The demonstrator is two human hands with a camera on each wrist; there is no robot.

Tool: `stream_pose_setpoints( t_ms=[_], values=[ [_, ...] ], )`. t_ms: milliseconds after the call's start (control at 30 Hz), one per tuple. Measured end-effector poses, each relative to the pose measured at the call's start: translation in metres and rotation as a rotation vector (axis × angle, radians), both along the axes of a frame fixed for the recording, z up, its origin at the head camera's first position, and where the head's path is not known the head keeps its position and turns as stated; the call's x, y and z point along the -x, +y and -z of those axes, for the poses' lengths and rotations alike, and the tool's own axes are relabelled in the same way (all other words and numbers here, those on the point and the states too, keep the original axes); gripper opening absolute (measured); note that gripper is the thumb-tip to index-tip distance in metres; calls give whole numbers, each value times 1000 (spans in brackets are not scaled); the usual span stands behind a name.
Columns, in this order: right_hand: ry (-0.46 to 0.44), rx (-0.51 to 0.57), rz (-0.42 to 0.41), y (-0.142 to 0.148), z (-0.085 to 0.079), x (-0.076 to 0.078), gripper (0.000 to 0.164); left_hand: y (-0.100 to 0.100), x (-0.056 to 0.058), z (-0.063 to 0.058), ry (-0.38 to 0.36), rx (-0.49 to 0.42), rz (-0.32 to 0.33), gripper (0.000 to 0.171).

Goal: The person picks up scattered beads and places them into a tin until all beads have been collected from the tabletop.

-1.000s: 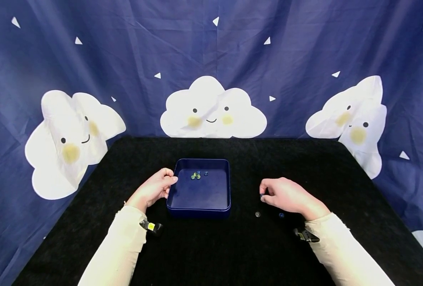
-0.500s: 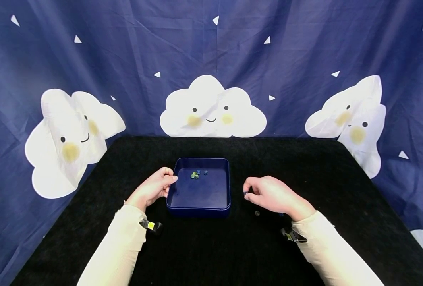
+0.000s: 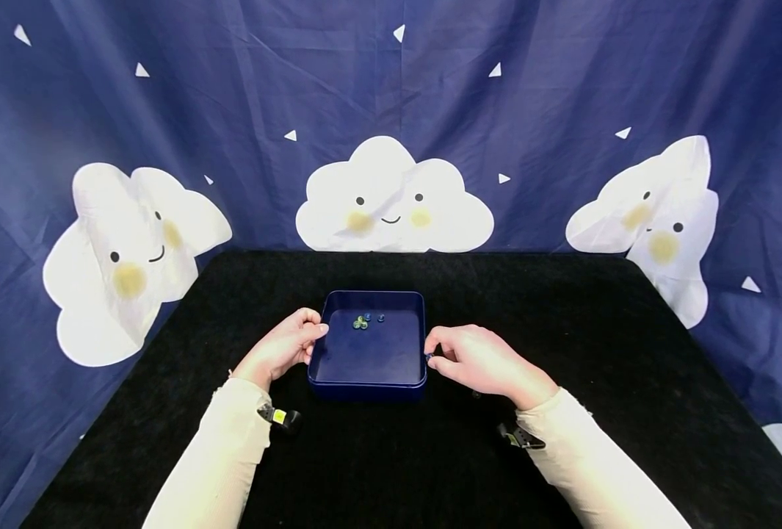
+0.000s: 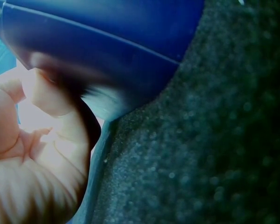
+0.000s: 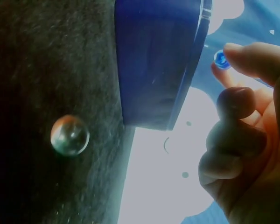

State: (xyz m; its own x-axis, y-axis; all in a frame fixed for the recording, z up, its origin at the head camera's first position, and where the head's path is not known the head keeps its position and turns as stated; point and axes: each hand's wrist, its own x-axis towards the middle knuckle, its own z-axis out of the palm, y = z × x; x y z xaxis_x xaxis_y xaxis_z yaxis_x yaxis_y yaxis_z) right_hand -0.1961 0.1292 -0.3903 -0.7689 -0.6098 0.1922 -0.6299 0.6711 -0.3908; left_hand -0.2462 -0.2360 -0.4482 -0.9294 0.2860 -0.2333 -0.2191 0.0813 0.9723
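My right hand pinches a blue glass marble between thumb and forefinger, at the right rim of a square dark blue tray. In the right wrist view the marble shows above the level of the tray's rim, with the other fingers curled below it. My left hand grips the tray's left wall, thumb over the rim and fingers against the outside. Several marbles, some green and some blue, lie together toward the back of the tray floor.
A clear marble lies on the black cloth to the right of the tray, partly shaded by my right hand in the head view. Behind the table hangs a blue curtain printed with smiling clouds.
My right hand has moved left with the blue marble, from the cloth to the tray's right rim. Another blue marble on the cloth is now hidden behind the right arm. The left hand stays put.
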Motion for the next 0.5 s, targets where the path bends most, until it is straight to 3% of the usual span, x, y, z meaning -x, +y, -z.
stream_pose_setpoints(
  t_ms=[500],
  values=[
    [-47, 5, -25, -5, -7, 2, 11, -1, 0, 1, -5, -2, -7, 22]
  ],
)
